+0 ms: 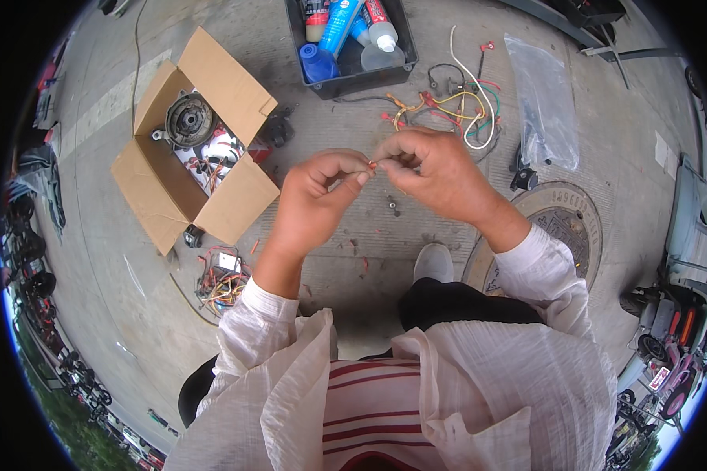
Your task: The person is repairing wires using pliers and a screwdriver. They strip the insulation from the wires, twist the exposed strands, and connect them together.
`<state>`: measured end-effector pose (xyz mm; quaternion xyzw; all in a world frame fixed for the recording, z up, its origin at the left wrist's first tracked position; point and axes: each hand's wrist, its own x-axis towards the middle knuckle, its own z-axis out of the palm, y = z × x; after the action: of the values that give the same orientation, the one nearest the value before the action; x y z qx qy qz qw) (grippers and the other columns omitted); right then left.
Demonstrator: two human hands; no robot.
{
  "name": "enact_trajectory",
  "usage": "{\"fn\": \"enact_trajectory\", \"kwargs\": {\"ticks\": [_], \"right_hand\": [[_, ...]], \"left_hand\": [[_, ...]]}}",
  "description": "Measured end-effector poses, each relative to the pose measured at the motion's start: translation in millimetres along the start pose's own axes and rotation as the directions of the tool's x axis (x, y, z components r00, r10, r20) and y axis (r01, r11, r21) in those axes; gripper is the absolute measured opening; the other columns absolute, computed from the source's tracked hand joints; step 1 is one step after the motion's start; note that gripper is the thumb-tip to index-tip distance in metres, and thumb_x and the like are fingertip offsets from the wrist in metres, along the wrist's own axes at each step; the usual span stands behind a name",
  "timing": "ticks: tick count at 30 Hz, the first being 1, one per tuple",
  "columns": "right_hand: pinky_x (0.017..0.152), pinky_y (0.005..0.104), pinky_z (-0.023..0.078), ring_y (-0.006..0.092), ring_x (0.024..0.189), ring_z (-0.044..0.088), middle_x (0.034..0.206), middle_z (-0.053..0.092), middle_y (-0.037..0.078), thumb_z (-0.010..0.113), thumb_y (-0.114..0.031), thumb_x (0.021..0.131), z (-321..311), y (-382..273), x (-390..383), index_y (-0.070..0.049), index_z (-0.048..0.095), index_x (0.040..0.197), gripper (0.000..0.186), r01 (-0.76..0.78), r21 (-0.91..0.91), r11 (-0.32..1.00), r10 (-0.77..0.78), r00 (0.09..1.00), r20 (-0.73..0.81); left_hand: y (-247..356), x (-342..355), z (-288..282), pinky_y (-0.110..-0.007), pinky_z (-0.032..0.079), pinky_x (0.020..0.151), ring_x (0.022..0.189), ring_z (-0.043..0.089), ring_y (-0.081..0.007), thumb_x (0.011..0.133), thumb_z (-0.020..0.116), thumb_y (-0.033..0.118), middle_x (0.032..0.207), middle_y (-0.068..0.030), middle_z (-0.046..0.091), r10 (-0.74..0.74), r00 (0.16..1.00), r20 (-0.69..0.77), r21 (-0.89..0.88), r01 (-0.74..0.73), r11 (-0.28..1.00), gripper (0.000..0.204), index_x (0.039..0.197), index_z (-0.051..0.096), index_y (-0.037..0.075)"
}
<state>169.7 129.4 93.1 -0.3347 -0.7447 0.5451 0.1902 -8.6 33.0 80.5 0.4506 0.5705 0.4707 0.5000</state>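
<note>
My left hand (316, 202) and my right hand (432, 169) meet in the middle of the view, fingertips pinched together on a small red wire end (373, 165). Both hands hover above the concrete ground. Just beyond my right hand lies a tangle of red, yellow, white and green wires (459, 110) with red connectors. How far the red piece reaches into my fingers is hidden.
An open cardboard box (188, 141) with a round metal motor part and wires lies at left. A black bin (352, 74) of bottles stands ahead. A clear plastic bag (546, 102), a manhole cover (562, 220), a second wire bundle (221, 282) and parked scooters (675, 345) surround me.
</note>
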Motion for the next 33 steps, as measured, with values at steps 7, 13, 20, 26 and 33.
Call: {"fn": "enact_trajectory", "kwargs": {"ticks": [7,13,20,26,33], "right_hand": [[0.059,0.0289,0.049,0.0161,0.063,0.06,0.072,0.062,0.009,0.067,-0.005,0.078,13,2,-2,0.001,0.063,0.083,0.008,-0.003,-0.004,1.0,0.003,0.996,-0.092],[0.057,0.0221,0.045,0.003,0.064,0.053,0.072,0.06,0.001,0.062,-0.003,0.083,19,3,-6,0.001,0.064,0.086,0.006,-0.16,0.129,0.979,0.171,0.982,-0.077],[0.063,0.0212,0.047,0.0038,0.072,0.056,0.083,0.063,0.0,0.06,-0.003,0.089,12,5,-4,0.001,0.062,0.095,0.007,-0.268,0.432,0.861,0.266,0.962,0.067],[0.072,0.0245,0.052,0.0071,0.079,0.06,0.088,0.063,0.002,0.062,-0.001,0.087,5,-1,-5,0.001,0.06,0.097,0.011,0.035,0.158,0.987,-0.031,0.999,-0.029],[0.068,0.0271,0.052,0.0127,0.073,0.063,0.082,0.064,0.007,0.064,0.0,0.082,0,-5,-6,0.0,0.058,0.092,0.012,0.083,0.067,0.994,-0.083,0.997,-0.006]], "left_hand": [[-5,-4,7,-0.026,0.048,0.072,0.086,0.061,-0.0127,0.084,0.065,-0.001,0.095,-0.0064,0.068,-0.017,0.996,-0.082,0.003,0.017,1.0,0.007,0.091,0.067,0.0],[-18,-5,6,-0.025,0.048,0.074,0.086,0.061,-0.013,0.085,0.065,-0.001,0.099,-0.0066,0.067,-0.019,0.997,-0.07,-0.01,0.018,1.0,0.008,0.092,0.067,-0.001],[-15,-4,2,-0.027,0.048,0.081,0.091,0.06,-0.0127,0.091,0.061,0.001,0.102,-0.0068,0.066,-0.051,0.999,-0.02,-0.266,0.044,0.963,0.006,0.094,0.065,-0.001],[-12,-3,4,-0.031,0.048,0.085,0.091,0.06,-0.0157,0.092,0.058,0.002,0.102,-0.0107,0.065,-0.035,0.999,0.012,-0.381,0.037,0.924,0.006,0.095,0.062,-0.002],[-5,-4,0,-0.03,0.048,0.085,0.092,0.059,-0.0151,0.093,0.057,0.002,0.101,-0.0092,0.064,0.011,0.998,0.066,-0.291,0.009,0.957,0.004,0.094,0.06,-0.001]]}}
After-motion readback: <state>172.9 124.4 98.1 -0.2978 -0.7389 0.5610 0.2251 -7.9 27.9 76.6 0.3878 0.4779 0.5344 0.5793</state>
